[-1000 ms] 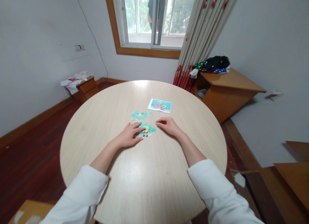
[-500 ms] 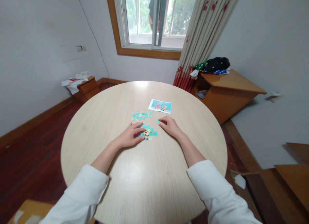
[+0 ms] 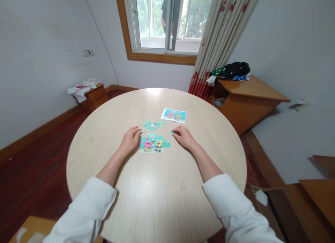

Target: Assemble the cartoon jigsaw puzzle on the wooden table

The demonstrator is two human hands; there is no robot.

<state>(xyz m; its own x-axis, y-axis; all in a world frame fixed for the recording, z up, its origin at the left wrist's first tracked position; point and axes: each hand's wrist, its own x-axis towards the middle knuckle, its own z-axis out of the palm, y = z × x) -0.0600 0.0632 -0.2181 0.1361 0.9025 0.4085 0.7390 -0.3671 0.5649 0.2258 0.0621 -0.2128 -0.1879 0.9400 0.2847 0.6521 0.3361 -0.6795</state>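
A partly joined jigsaw puzzle point(image 3: 153, 144) lies flat on the round table, with a pink starfish, a pale figure and a yellow square character on it. My left hand point(image 3: 131, 139) is just off its upper left corner, fingers loosely bent, and no piece shows in them. My right hand point(image 3: 183, 135) is closed in a pinch on a small turquoise puzzle piece point(image 3: 171, 132), right of the puzzle. Several loose puzzle pieces point(image 3: 150, 125) are scattered just beyond the puzzle, near my left fingertips. Behind them rests a printed reference picture point(image 3: 173, 115) of the same characters.
The pale wood round table point(image 3: 154, 201) stands before a window point(image 3: 167, 23). To the right, a wooden cabinet point(image 3: 256, 89) carries a heap of cloth point(image 3: 234, 71). A small wooden stand point(image 3: 96, 94) with papers is at the left wall.
My left hand has drawn back leftward off the puzzle, uncovering the starfish and the pale figure. My right hand keeps its place with the turquoise piece.
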